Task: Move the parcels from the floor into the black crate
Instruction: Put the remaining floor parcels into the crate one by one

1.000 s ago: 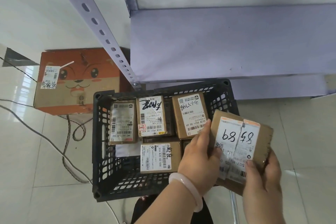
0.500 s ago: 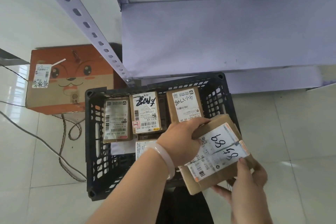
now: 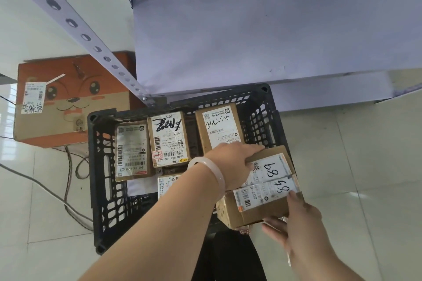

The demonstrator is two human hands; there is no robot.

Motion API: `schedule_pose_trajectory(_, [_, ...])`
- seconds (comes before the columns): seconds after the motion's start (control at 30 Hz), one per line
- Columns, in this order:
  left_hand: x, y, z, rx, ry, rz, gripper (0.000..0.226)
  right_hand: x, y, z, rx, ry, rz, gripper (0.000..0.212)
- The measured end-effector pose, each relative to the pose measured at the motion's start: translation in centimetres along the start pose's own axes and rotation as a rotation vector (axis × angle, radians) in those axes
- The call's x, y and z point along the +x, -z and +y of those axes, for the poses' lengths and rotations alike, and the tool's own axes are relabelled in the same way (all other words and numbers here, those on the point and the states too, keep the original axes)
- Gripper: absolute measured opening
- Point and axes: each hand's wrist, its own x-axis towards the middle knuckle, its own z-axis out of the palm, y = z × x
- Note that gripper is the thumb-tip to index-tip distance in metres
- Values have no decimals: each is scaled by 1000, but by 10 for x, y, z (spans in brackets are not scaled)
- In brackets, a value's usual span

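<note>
Parcel [image 3: 269, 180]: held in both my hands, tilted, over crate's near-right corner; touching rim or not, can't tell.
L hand [image 3: 228, 162]: grips parcel's far edge, fingers curled over it.
R hand [image 3: 296, 221]: pinches near-right corner, thumb on top, fingers under.
Black crate [image 3: 100, 166]: on floor.
Other parcels [image 3: 169, 139]: 3 in a row along crate's far wall, 1 more under my L arm.
Orange box [image 3: 68, 102]: beyond far-left corner.
Shelf [image 3: 251, 36]: behind far wall.
Cables [image 3: 68, 166]: on floor by left wall.

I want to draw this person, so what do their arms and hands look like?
Both forearms are bare, with no sleeves showing, and neither the left hand nor the right hand wears a glove. A smooth pale pinkish-white round bangle circles the left wrist.
</note>
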Motion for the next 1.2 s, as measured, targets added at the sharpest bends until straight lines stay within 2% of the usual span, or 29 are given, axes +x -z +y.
schedule_pose_trajectory(0.1, [7,-3,4,35,-27,18,51,10,8,2,-23,24,-29,35])
schedule_pose_trajectory(0.3, [6,-12,-9,-56,-81,81,49,11,9,15,-18,103,-3,29])
schedule_pose_trajectory(0.43, [4,-22,-32,-94,-67,114,49,14,5,10,-96,63,-55,29])
schedule_pose_trajectory(0.53, [1,-25,-52,-77,-46,129,49,19,5,1,-363,72,-137,23])
schedule_pose_trajectory(0.67, [0,-30,-66,90,-85,172,53,29,3,-9,-727,133,-169,14])
schedule_pose_trajectory(0.77, [5,-39,-64,140,-90,226,51,40,5,-14,-877,177,-145,14])
schedule_pose_trajectory(0.87, [6,-51,-61,185,-59,348,51,48,5,-13,-997,231,-129,18])
schedule_pose_trajectory(0.93, [0,-62,-62,269,-40,420,60,50,4,-11,-1010,259,-119,23])
schedule_pose_trajectory(1.03, [-14,-86,-65,354,-63,364,101,46,5,-5,-1018,332,-102,24])
schedule_pose_trajectory(1.1, [-17,-96,-69,411,-58,346,118,43,7,1,-1019,394,-90,26])
schedule_pose_trajectory(1.17, [-14,-96,-71,439,-47,350,122,42,9,6,-1072,523,-57,39])
schedule_pose_trajectory(1.2, [-11,-94,-70,449,-47,346,122,43,10,8,-1123,595,-44,55])
